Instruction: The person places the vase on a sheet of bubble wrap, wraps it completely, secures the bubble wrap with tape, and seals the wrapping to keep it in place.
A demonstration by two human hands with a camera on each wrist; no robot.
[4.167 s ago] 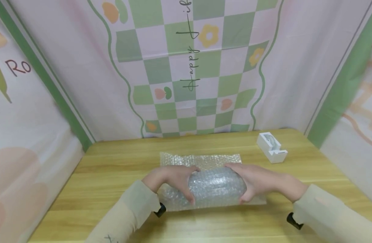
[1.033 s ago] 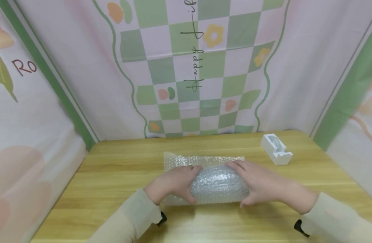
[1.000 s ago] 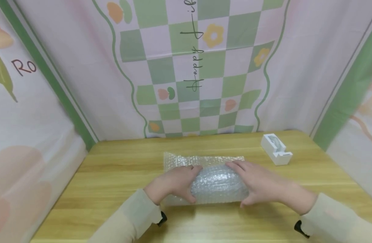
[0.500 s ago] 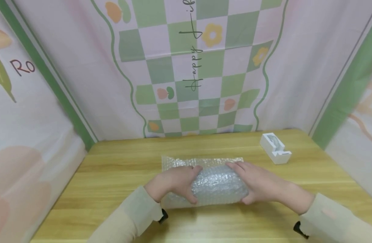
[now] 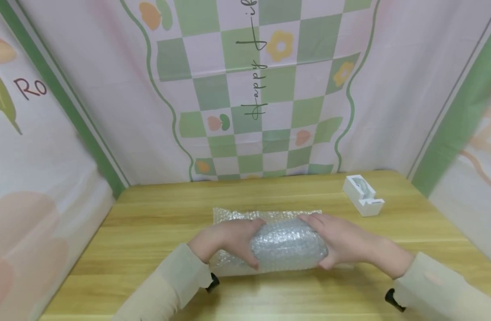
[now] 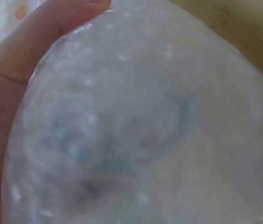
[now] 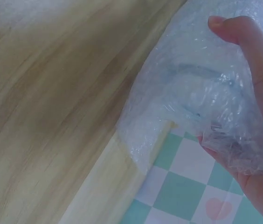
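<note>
A bundle wrapped in clear bubble wrap (image 5: pixel 288 245) lies on the table in front of me. What is inside is hidden; blurry bluish marks show through the plastic in the left wrist view. My left hand (image 5: pixel 233 240) grips the bundle's left end, thumb on the near side and fingers over the far side. The other end is held by my right hand (image 5: pixel 341 240), its thumb (image 7: pixel 229 29) pressed on the plastic in the right wrist view. Beyond the bundle, a flat flap of the same bubble wrap (image 5: pixel 277 216) spreads on the wood, and more sheet shows past my left hand.
A white tape dispenser (image 5: pixel 363 196) with a clear roll stands at the back right of the wooden table (image 5: pixel 157 200). Printed fabric (image 5: pixel 277 89) hangs behind the table's far edge and along both sides.
Over these seconds the far flap of bubble wrap has become a little shorter in front of the bundle. Both hands keep their hold, with only slight shifts in the last second.
</note>
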